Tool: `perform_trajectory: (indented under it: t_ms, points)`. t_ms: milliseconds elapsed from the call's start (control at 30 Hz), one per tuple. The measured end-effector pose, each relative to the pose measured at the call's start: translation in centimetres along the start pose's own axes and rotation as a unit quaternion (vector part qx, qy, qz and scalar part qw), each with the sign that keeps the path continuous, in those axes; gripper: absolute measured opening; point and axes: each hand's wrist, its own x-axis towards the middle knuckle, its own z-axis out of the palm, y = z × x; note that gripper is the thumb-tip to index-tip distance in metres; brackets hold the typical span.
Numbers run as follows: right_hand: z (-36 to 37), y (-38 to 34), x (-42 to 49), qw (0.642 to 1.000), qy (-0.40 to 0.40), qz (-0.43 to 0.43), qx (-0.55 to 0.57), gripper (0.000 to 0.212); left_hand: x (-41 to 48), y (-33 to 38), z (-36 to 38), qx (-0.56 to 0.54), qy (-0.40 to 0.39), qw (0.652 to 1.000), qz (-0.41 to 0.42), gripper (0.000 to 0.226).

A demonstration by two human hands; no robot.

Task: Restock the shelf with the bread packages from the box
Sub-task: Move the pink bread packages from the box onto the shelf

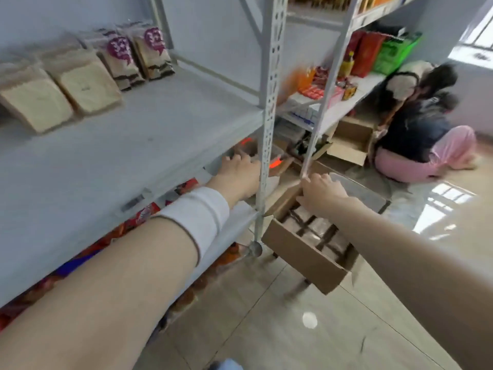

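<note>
On the far left, the grey metal shelf (pixel 149 140) carries two flat, pale sliced loaves (pixel 88 86) in clear wrap, and behind them stand paper-look packs (pixel 138 57) with purple labels. Most of the shelf board is bare, smooth and matte. Under it, glossy red and orange snack packets (pixel 88 252) line the lower level. Our left hand (pixel 237 172), with a white wristband (pixel 197 217) on the forearm, reaches below the shelf's front edge, its fingers loosely spread and nothing visible in them. It is just beside the perforated upright post (pixel 268 129). Right of the post, an open brown cardboard box (pixel 301 255) sits on the shiny tiled floor (pixel 266 316). It holds bread packages (pixel 317 228) in rows, blurred, with dark gaps between them. Our right hand (pixel 322 193) hovers over the box's far edge, above the packages with its fingers bent down. We cannot tell whether it grips anything. Both hands are apart, one on each side of the post. Beyond the box lies a clear plastic bin (pixel 365 193), and farther right a person (pixel 416 129) crouches by another rack.
</note>
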Motion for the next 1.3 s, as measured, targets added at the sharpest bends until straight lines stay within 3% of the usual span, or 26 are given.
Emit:
perform_trajectory:
  t_ms: [200,433,633,767,900,1133,1200,1300]
  points:
    - [9.6,13.6,-1.1,0.983,-0.112,0.142,0.022,0.031,7.3,12.5,7.3,0.013,-0.111,0.988,0.102,0.026]
    - [19.5,20.4,3.3,0.952,-0.209,0.199,0.101,0.039,17.3,20.8,17.8,-0.026,-0.227,0.958,0.172,0.032]
    - [26.8,21.5,8.9,0.878,-0.276,0.279,0.274,0.039,25.3,23.7,25.8,-0.088,-0.361,0.917,0.143,0.04]
    - [32.0,21.3,13.6,0.8,-0.29,0.329,0.409,0.049,31.4,24.9,33.3,-0.195,-0.417,0.887,0.026,0.043]
    - [40.1,21.3,20.1,0.708,-0.267,0.385,0.528,0.059,38.2,28.0,42.6,-0.279,-0.395,0.873,-0.06,0.05]
    - [50.9,17.4,27.6,0.593,-0.245,0.457,0.616,0.068,43.5,30.9,53.2,-0.267,-0.293,0.916,-0.059,0.073]
    - [52.1,16.5,28.0,0.595,-0.262,0.478,0.591,0.072,43.4,31.3,54.2,-0.279,-0.261,0.921,-0.071,0.072]
    - [52.5,16.6,27.7,0.595,-0.292,0.482,0.573,0.062,43.5,31.4,54.3,-0.309,-0.257,0.912,-0.086,0.07]
